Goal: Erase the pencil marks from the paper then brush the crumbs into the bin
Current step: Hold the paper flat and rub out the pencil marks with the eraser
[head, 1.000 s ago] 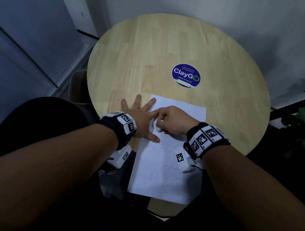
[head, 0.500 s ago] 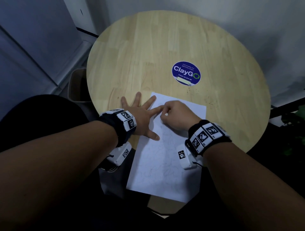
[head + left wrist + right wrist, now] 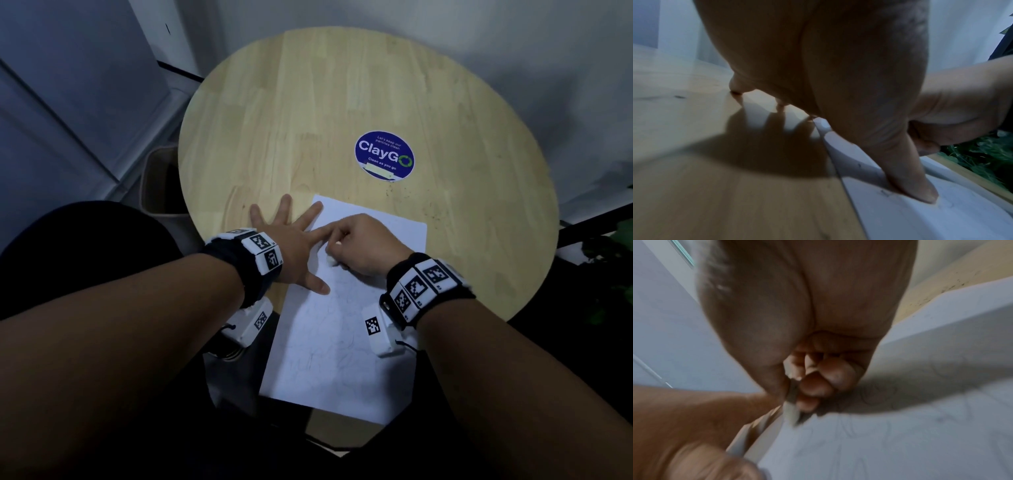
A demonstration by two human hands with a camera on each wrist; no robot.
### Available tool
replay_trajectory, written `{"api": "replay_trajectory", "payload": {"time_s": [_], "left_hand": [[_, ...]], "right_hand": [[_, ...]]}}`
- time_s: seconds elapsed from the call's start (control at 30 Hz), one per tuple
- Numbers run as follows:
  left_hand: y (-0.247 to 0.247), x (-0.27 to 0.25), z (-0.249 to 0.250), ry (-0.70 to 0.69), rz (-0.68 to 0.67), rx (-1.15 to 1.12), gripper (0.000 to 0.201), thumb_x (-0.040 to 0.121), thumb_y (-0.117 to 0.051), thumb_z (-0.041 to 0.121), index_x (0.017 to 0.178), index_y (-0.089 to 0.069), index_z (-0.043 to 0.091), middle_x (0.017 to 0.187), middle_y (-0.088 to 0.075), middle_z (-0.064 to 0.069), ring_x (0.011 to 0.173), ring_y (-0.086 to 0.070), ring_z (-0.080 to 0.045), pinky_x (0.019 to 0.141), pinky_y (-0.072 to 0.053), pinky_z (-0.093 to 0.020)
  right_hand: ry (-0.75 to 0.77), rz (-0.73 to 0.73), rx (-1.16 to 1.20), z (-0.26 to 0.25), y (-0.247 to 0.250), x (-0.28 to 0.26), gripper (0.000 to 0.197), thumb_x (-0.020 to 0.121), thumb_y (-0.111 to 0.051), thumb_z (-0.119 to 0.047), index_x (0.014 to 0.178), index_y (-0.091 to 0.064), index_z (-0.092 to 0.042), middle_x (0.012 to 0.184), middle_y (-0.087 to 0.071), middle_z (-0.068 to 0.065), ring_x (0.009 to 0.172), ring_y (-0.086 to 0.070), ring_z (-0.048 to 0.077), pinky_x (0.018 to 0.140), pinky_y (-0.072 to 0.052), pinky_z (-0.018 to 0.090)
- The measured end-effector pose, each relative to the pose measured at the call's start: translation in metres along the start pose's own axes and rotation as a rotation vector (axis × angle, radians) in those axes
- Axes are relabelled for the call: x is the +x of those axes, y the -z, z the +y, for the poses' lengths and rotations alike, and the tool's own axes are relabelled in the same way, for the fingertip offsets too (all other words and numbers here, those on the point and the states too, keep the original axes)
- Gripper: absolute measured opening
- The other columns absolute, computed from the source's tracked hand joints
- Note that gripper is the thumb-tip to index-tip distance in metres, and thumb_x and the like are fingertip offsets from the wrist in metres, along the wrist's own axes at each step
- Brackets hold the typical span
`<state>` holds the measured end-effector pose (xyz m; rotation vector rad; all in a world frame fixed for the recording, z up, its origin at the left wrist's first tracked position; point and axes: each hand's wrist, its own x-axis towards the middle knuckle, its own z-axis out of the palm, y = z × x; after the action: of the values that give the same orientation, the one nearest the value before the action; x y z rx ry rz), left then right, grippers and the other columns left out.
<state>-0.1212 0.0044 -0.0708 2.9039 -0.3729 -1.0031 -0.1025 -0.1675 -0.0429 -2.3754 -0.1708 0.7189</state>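
the right hand fills the upper middle, its curled fingers pinching a small pale eraser whose tip touches the white paper. faint pencil marks show beside the fingers. the left hand, blurred, lies at lower left.

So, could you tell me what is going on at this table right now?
A person is erasing pencil marks from a sheet of paper on a round wooden table. The left hand lies spread flat, thumb and forefinger pressing the paper's left edge. The right hand pinches a small white eraser against the sheet. Faint scribbles remain lower down, so brushing crumbs into the bin is not yet begun.
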Motion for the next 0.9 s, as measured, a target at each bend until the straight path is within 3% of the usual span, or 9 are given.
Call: {"api": "replay_trajectory", "payload": {"time_s": [0.07, 0.17, 0.2, 0.3, 0.37, 0.5, 0.63, 0.77, 0.9], "left_hand": [[-0.001, 0.001, -0.001, -0.004, 0.002, -0.026, 0.127, 0.063, -0.063, 0.098, 0.151, 0.023, 0.064, 0.168, 0.035, 0.015, 0.154, 0.032, -0.044, 0.109, 0.003, -0.088], [-0.003, 0.002, -0.003, -0.017, 0.004, -0.015, 0.129, 0.061, -0.062, 0.099, 0.151, 0.024, 0.064, 0.167, 0.036, 0.016, 0.153, 0.032, -0.045, 0.108, 0.003, -0.088], [-0.002, 0.002, -0.002, -0.017, 0.004, -0.004, 0.129, 0.061, -0.062, 0.1, 0.151, 0.024, 0.064, 0.167, 0.037, 0.016, 0.153, 0.032, -0.045, 0.108, 0.003, -0.088], [-0.001, 0.002, -0.002, -0.005, -0.006, -0.013, 0.128, 0.064, -0.063, 0.097, 0.15, 0.024, 0.064, 0.167, 0.037, 0.015, 0.154, 0.032, -0.045, 0.109, 0.003, -0.088], [0.0, 0.002, -0.002, -0.003, -0.01, -0.028, 0.128, 0.064, -0.064, 0.097, 0.15, 0.024, 0.065, 0.167, 0.037, 0.016, 0.154, 0.032, -0.044, 0.109, 0.005, -0.088], [-0.002, 0.003, -0.003, -0.012, -0.002, -0.011, 0.13, 0.061, -0.063, 0.099, 0.152, 0.024, 0.064, 0.167, 0.037, 0.017, 0.153, 0.032, -0.044, 0.108, 0.004, -0.088], [-0.001, 0.002, -0.001, 0.0, -0.002, -0.018, 0.128, 0.063, -0.063, 0.097, 0.151, 0.024, 0.064, 0.168, 0.035, 0.016, 0.154, 0.031, -0.043, 0.109, 0.003, -0.088], [-0.002, 0.003, -0.003, -0.011, 0.0, -0.014, 0.13, 0.062, -0.063, 0.098, 0.152, 0.024, 0.064, 0.167, 0.036, 0.016, 0.154, 0.032, -0.044, 0.108, 0.004, -0.088], [-0.001, 0.003, -0.002, 0.003, 0.009, -0.018, 0.128, 0.063, -0.063, 0.097, 0.152, 0.023, 0.064, 0.168, 0.034, 0.015, 0.154, 0.03, -0.044, 0.108, 0.003, -0.088]], "right_hand": [[-0.005, 0.093, -0.024, 0.0, 0.001, 0.001, 0.01, 0.091, -0.068, -0.008, 0.082, -0.072, -0.012, 0.076, -0.076, -0.003, 0.07, -0.07, 0.011, 0.061, -0.05, 0.026], [-0.091, -0.15, 0.041, -0.002, -0.003, -0.006, 0.007, 0.09, -0.067, 0.0, 0.085, -0.07, -0.003, 0.076, -0.076, 0.015, 0.056, -0.063, 0.02, 0.05, -0.046, 0.028], [-0.103, -0.194, 0.041, -0.003, -0.002, -0.008, 0.006, 0.09, -0.068, 0.0, 0.086, -0.07, -0.002, 0.071, -0.076, 0.014, 0.053, -0.062, 0.02, 0.048, -0.046, 0.029], [-0.035, 0.002, 0.019, 0.0, 0.0, -0.002, 0.01, 0.088, -0.068, -0.003, 0.08, -0.073, -0.009, 0.069, -0.076, 0.0, 0.061, -0.07, 0.02, 0.057, -0.055, 0.032], [-0.037, 0.062, -0.002, 0.0, 0.004, 0.0, 0.01, 0.088, -0.066, -0.004, 0.08, -0.071, -0.009, 0.069, -0.075, -0.004, 0.062, -0.07, 0.015, 0.058, -0.053, 0.028], [-0.119, -0.205, -0.01, -0.003, 0.003, -0.009, 0.009, 0.089, -0.068, -0.001, 0.081, -0.071, -0.004, 0.069, -0.075, 0.011, 0.054, -0.063, 0.022, 0.051, -0.049, 0.032], [-0.029, 0.088, -0.058, 0.0, 0.005, 0.001, 0.011, 0.089, -0.066, -0.007, 0.08, -0.071, -0.012, 0.075, -0.076, -0.002, 0.071, -0.07, 0.014, 0.066, -0.054, 0.03], [-0.105, -0.163, -0.048, -0.003, 0.004, -0.006, 0.007, 0.087, -0.068, -0.001, 0.082, -0.071, -0.004, 0.07, -0.075, 0.013, 0.054, -0.065, 0.02, 0.056, -0.052, 0.034], [-0.048, 0.075, -0.095, -0.002, 0.003, -0.001, 0.01, 0.086, -0.067, -0.007, 0.08, -0.072, -0.012, 0.077, -0.076, -0.001, 0.079, -0.073, 0.016, 0.071, -0.059, 0.033]]}}
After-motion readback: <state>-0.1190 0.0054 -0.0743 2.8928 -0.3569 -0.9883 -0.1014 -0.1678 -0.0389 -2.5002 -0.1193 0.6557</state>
